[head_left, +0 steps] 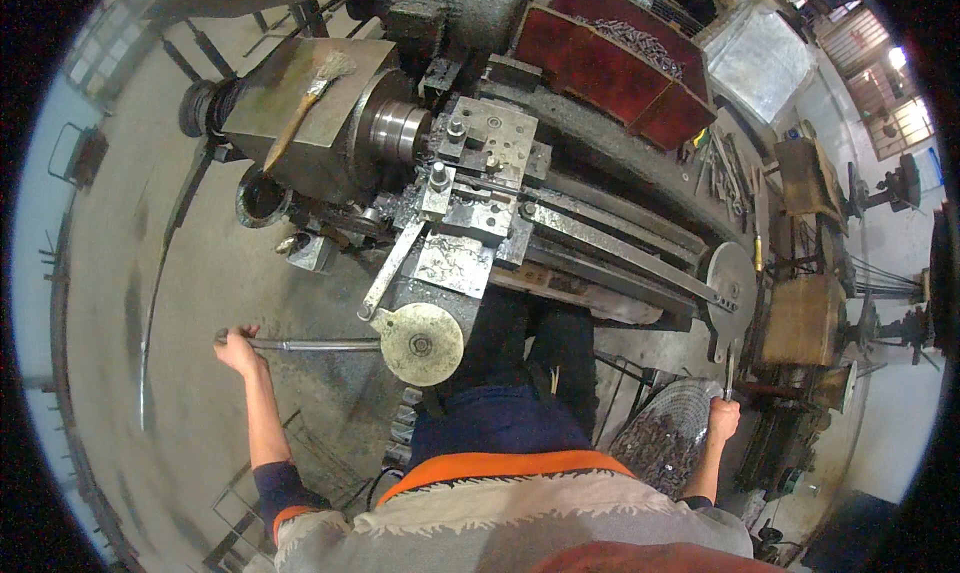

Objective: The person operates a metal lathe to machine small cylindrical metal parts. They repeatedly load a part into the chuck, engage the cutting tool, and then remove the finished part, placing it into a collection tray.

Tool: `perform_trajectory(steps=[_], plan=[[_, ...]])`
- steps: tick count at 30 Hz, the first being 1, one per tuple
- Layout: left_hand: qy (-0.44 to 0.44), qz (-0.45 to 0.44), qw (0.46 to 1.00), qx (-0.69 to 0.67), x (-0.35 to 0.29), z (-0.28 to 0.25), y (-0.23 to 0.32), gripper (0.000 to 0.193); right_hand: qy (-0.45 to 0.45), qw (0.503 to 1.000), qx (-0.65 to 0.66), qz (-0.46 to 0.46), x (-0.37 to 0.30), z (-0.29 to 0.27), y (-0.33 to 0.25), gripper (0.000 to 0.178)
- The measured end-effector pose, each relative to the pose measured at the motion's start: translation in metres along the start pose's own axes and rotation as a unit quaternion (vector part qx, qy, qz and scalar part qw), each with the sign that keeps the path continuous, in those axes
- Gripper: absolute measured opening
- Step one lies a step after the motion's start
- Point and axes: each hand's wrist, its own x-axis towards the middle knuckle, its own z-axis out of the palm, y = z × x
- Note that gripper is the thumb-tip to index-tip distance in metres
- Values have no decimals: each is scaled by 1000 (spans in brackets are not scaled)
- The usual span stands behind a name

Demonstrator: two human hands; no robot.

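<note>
My left hand (238,350) is closed round the outer end of a long metal lever (315,345). That lever runs across to a round, worn disc (421,344) at the front of a small lathe. On the far right, my right hand (723,419) grips a short upright handle (730,373) below a grey round plate (733,283). A long flat bar (625,251) joins this plate to the tool slide (490,143). The steel chuck (400,131) sits left of the slide, and a clamp handle (392,271) slants down toward the disc.
A wooden-handled brush (300,118) lies on the headstock (345,83). Behind the bed stands a red bin (600,78) holding small metal parts, with a motor (455,8) to its left. Wrenches (725,178) lie at the right. A basket of dark pieces (660,438) stands near my right arm.
</note>
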Motion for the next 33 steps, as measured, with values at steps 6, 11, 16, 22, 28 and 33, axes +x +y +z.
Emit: perform_trajectory(steps=[6, 11, 16, 22, 28, 33], plan=[[-27, 2, 1000, 17, 12, -4, -10, 14, 11, 1000, 1, -2, 3, 4, 5, 45], [-72, -18, 997, 1, 14, -20, -14, 16, 24, 999, -1, -42, 24, 6, 12, 44], [-70, -3, 989, 127, 3, -45, 1, 15, 72, 988, -72, -116, 111, 14, 39, 41], [-203, 14, 903, 378, 46, -76, 4, 24, 64, 981, -175, -43, 152, -7, -5, 30], [-274, 181, 759, 563, 87, 13, -1, 37, 244, 947, -147, -147, 137, 37, 20, 47], [-337, 367, 649, 575, 90, 111, -48, 36, 132, 973, 99, -163, 47, 37, -6, 56]])
